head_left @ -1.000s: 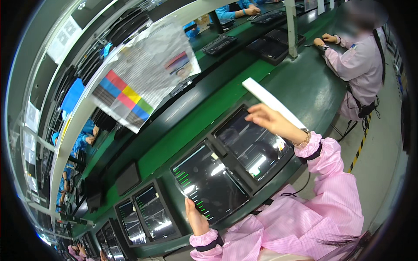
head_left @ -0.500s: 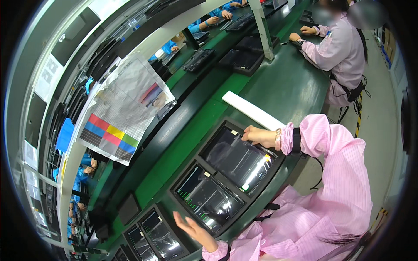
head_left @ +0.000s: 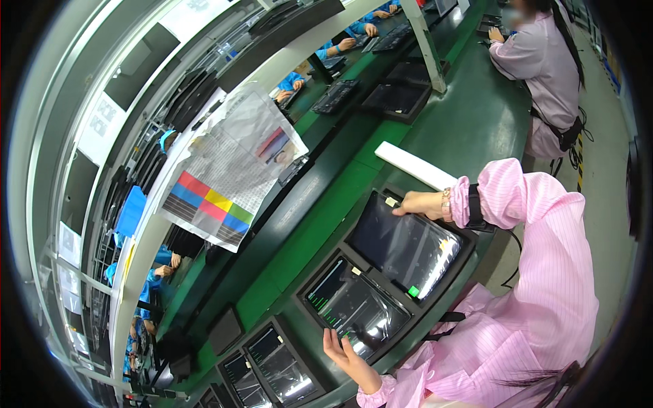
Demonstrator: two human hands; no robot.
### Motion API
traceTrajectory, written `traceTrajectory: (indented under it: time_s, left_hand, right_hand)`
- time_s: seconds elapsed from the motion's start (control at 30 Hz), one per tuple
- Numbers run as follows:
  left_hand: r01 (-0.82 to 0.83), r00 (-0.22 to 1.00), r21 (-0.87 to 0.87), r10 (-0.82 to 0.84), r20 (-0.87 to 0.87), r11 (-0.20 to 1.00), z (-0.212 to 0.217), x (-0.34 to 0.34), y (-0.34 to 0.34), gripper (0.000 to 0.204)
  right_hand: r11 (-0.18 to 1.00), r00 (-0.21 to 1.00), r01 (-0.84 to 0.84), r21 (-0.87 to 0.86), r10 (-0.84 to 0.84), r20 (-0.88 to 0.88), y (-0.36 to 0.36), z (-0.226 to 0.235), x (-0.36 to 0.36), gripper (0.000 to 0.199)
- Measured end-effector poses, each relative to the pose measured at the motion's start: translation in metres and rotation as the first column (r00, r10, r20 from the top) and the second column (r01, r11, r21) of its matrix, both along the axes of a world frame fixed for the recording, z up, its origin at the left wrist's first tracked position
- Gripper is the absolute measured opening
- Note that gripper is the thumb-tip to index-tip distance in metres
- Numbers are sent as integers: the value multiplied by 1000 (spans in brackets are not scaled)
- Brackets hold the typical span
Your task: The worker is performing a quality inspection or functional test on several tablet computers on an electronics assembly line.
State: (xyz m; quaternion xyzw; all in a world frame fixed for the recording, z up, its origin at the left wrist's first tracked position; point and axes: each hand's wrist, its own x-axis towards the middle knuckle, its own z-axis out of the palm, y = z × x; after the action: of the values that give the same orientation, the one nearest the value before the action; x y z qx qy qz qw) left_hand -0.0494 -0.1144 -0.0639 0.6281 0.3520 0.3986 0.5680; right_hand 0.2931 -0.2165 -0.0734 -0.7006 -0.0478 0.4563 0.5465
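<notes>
Two tablets sit in dark trays on the green bench in front of me. My right hand [head_left: 422, 202] is pinched on the far corner of the dark-screened tablet [head_left: 405, 248], by a small pale tab [head_left: 390, 201]. My left hand [head_left: 345, 353] is open, palm up and fingers apart, at the near edge of the lit tablet [head_left: 354, 306], whose screen shows green lines. A long white strip [head_left: 415, 165] lies on the green belt just beyond my right hand, apart from it.
More tablets in trays [head_left: 272, 364] run to the lower left. A sheet with a colour chart [head_left: 224, 180] hangs over the belt. A metal post [head_left: 425, 41] and dark devices [head_left: 398, 98] stand farther along. A person in pink [head_left: 537, 61] works at top right.
My right hand held the white strip in the air, then let go of it on the belt and moved onto the dark tablet's far corner. My left hand slid down off the lit tablet.
</notes>
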Motion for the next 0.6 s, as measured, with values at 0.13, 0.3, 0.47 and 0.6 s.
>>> traceTrajectory:
  time_s: [0.13, 0.3, 0.47, 0.6]
  left_hand:
    - [82, 997, 39, -82, 3, 996, 9, 5, -3, 40]
    - [371, 927, 51, -373, 31, 927, 3, 22, 1, 45]
    - [429, 888, -283, -345, 304, 858, 32, 35, -10, 49]
    - [393, 868, -247, -269, 417, 886, 21, 24, -14, 45]
  right_hand:
    - [976, 966, -168, 137, 135, 222, 6, 16, -20, 36]
    - [898, 951, -169, 406, 41, 306, -3, 59, -48, 29]
    - [718, 992, -96, 690, 9, 128, -12, 98, -102, 31]
    - [603, 897, -302, 738, -82, 434, 1, 92, -108, 41]
